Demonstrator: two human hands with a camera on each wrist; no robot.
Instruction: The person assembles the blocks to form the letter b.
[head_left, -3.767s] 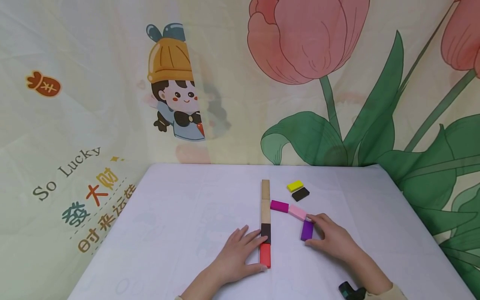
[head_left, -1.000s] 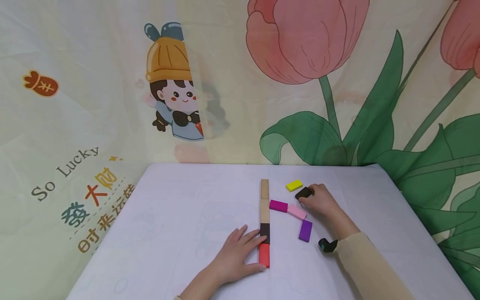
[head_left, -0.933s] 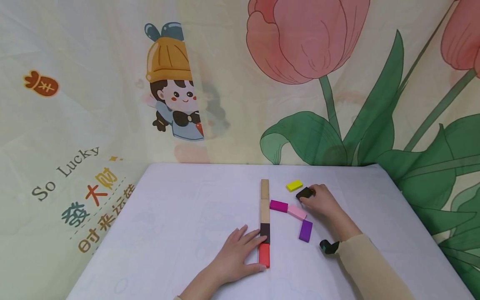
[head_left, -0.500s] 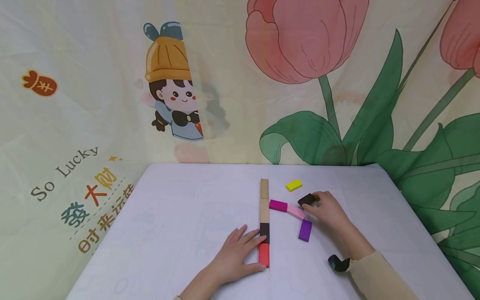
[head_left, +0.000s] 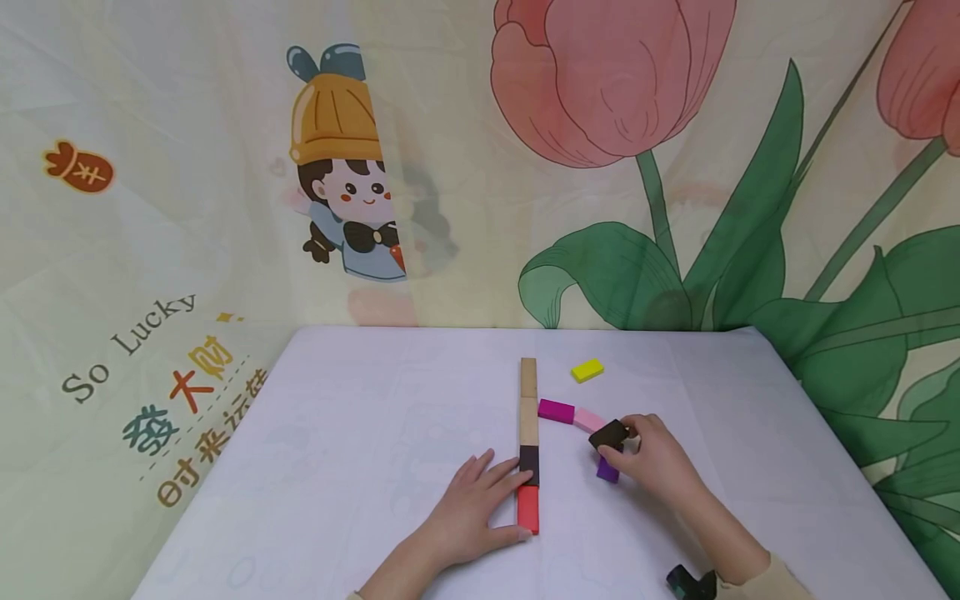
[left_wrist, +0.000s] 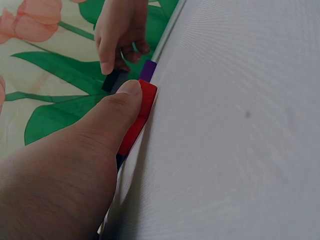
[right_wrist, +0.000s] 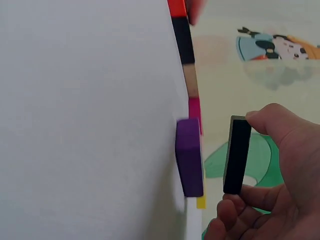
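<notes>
Black block (head_left: 608, 434) pinched by right hand (head_left: 660, 462) above purple block (head_left: 607, 472), left hand (head_left: 468, 517) seemingly flat

A flat black rectangular block (right_wrist: 236, 155) is held on edge at the right of centre, pinched between the thumb above and the fingertips below of the right hand (right_wrist: 272, 200), which fills the lower right corner. Just to its left, apart from it, a thick purple rectangular block (right_wrist: 189, 156) is seen lying against the white table surface (right_wrist: 85, 120), which covers the left half of the frame. Above the purple block, a line of blocks is seen along the table's edge: a magenta block (right_wrist: 194, 111), a tan wooden block (right_wrist: 189, 80), another black block (right_wrist: 183, 40) and a red block (right_wrist: 176, 7) at the top. A small yellow block (right_wrist: 200, 202) is seen below the purple one. A cartoon-printed backdrop (right_wrist: 272, 47) is seen at the upper right.
</notes>
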